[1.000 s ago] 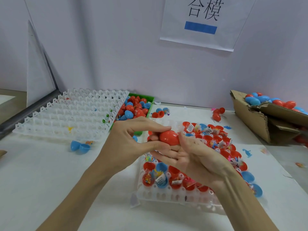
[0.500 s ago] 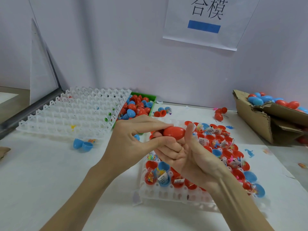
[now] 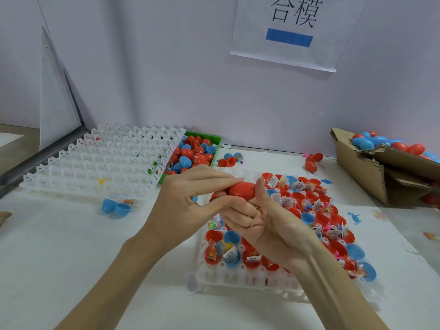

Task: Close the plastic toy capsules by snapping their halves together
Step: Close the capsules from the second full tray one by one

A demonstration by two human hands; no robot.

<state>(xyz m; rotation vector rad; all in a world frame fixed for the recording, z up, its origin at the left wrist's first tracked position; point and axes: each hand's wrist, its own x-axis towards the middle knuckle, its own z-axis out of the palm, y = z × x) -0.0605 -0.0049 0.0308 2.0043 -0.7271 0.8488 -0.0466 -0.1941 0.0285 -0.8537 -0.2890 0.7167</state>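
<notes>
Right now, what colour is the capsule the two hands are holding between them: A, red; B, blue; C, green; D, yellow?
A: the capsule pinched between the left hand and the right hand is red, held above the tray of open halves.

Wall [image 3: 166,67]: pale lilac-grey, plain, evenly lit.
Sign [image 3: 292,32]: white paper sheet on the wall, two black characters above a blue bar.
Bench [image 3: 59,258]: white covering, running to the wall.
Left partition [image 3: 57,96]: white panel, dark metal rail [image 3: 35,160] at its foot.
</notes>
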